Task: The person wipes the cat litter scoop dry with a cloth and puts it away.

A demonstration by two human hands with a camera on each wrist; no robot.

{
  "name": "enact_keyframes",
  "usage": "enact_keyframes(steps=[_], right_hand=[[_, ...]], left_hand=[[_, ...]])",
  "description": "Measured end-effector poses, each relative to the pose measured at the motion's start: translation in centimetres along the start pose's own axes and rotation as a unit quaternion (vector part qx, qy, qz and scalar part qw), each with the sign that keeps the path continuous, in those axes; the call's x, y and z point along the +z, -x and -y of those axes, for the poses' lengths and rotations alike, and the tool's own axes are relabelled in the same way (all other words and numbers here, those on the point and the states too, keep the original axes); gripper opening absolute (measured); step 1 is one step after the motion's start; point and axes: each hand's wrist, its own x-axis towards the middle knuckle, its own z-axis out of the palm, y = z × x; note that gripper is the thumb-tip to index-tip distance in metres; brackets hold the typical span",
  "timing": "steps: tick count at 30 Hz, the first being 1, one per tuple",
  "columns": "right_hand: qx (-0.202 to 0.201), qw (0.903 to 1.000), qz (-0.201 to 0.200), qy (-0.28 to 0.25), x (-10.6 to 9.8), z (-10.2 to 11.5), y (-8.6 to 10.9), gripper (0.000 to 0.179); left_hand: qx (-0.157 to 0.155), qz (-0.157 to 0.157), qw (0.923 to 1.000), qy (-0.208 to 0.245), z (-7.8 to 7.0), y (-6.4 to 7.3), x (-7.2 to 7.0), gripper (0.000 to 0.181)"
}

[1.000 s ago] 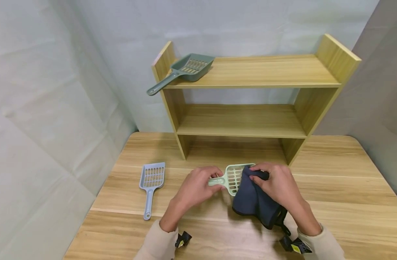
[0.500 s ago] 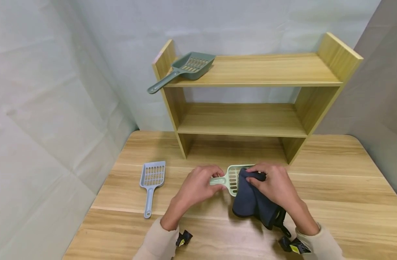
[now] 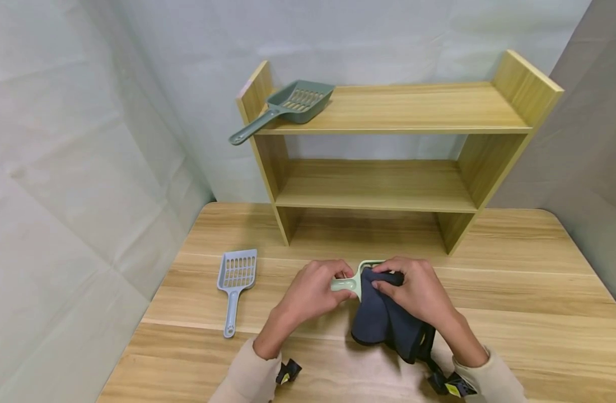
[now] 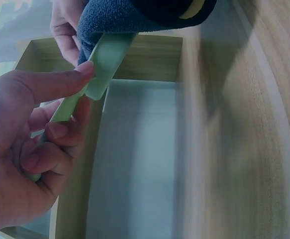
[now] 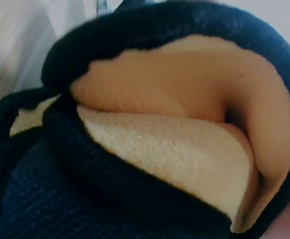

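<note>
One green scoop point(image 3: 350, 284) stretches sideways at the frame's lower centre, its left end gripped in the fingers of the left hand point(image 3: 313, 291), its right end partly under the navy cloth point(image 3: 377, 318) the right hand point(image 3: 416, 288) pinches.

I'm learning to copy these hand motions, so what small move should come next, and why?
Probably draw the cloth along the scoop, away from the left hand: the right hand pinches the cloth over much of the scoop, while the left hand grips the scoop, which should steady it.
</note>
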Motion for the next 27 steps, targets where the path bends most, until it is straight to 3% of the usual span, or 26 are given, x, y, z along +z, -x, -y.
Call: enact_keyframes(steps=[16, 27], right_hand=[[-0.002, 0.9985, -0.04, 0.038, -2.6, -0.7, 0.0, 0.022], [-0.016, 0.9988, -0.028, 0.038, -1.0, -0.4, 0.0, 0.024]], left_hand=[[-0.027, -0.026, 0.999, 0.022, 1.0, 0.2, -1.4, 0.025], [-0.012, -0.015, 0.9998, 0.002, 0.4, 0.1, -0.8, 0.026]])
